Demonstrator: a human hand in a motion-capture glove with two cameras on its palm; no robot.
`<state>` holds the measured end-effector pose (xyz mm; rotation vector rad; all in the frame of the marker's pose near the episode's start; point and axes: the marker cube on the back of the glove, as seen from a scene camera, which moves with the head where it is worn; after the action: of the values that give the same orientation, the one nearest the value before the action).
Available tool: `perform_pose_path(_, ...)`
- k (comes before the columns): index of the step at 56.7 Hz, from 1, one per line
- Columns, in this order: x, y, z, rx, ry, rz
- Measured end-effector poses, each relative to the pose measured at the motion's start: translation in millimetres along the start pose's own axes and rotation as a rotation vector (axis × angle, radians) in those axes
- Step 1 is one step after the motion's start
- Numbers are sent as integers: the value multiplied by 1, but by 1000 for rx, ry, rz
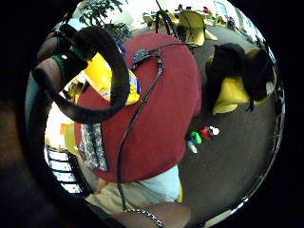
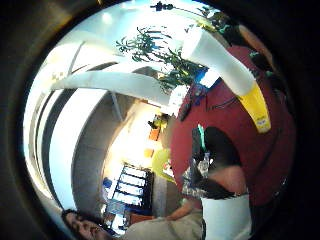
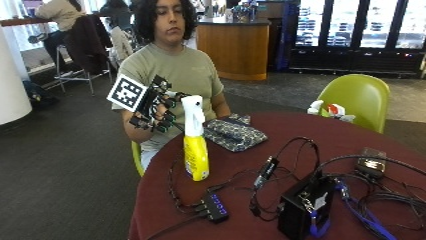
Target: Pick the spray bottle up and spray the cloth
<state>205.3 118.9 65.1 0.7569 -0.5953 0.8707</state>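
At the left, the gloved right hand is raised above the table edge, just left of the spray bottle's white head, fingers loosely curled and holding nothing. The spray bottle, yellow with a white trigger top, stands upright on the dark red round table near its left edge. Just right and farther back lies the folded patterned cloth, flat on the table in front of the person. Farther right, near the front, stands a black box among cables.
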Motion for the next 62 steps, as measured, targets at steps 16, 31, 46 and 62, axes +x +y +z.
perform_pose_path(16, 1, -47, 40, 124, -242, -23)
perform_pose_path(31, -3, -74, 70, 191, -272, -96)
perform_pose_path(46, -3, -108, 94, 183, -338, -5)
perform_pose_path(62, 4, -124, 98, 143, -305, 136)
